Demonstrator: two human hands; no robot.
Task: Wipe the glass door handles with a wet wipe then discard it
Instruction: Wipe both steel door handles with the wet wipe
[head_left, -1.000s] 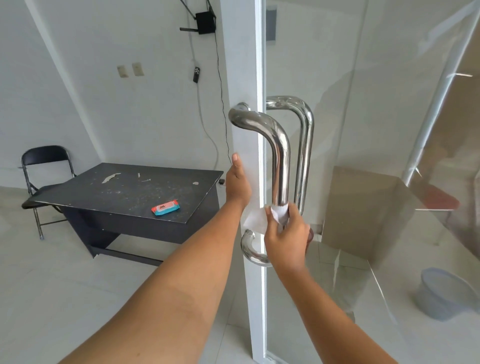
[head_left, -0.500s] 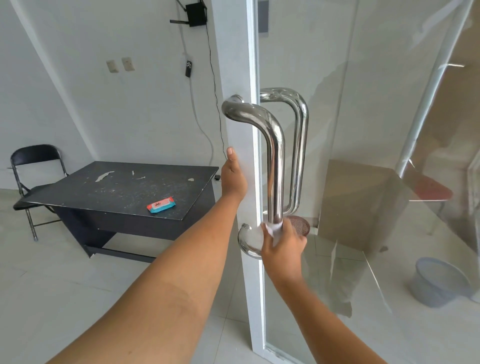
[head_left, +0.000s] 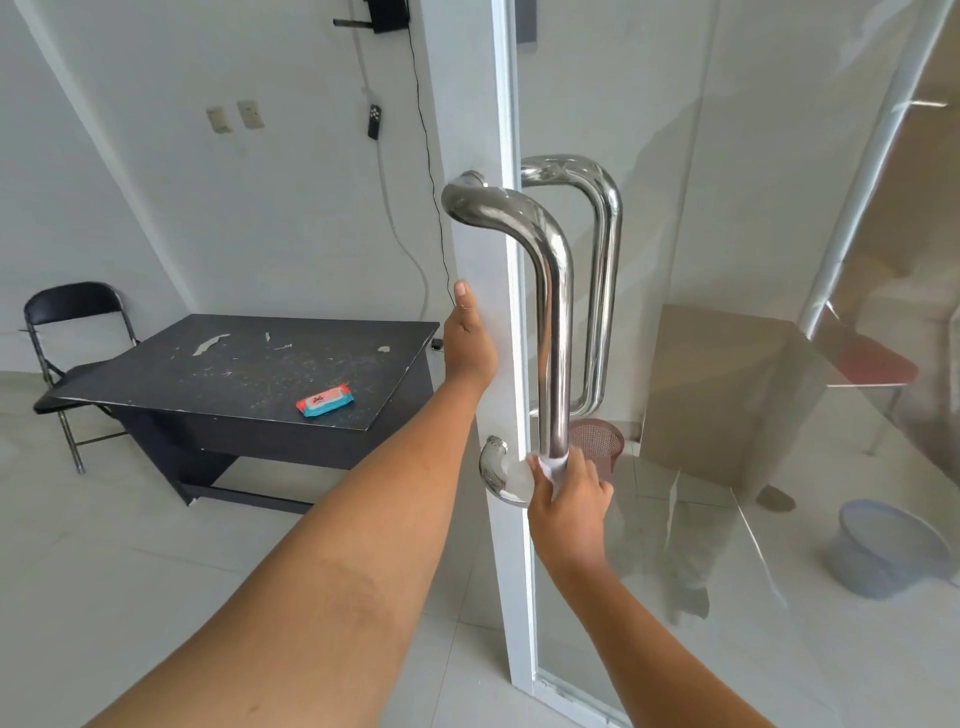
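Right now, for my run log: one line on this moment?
left hand: steadies door | right hand: wipe wrapped round near handle bottom | far handle: untouched

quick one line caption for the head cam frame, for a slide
Right hand wraps a wet wipe around the near steel handle low down; left hand steadies the door frame.

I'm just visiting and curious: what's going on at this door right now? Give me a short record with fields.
activity: wiping the near door handle
right hand: closed around the wet wipe at the handle's lower bend
left hand: flat against the white door frame, holding nothing
far handle: behind the glass, untouched
wipes pack: lying on the dark table
possible bin: red mesh basket seen through the glass
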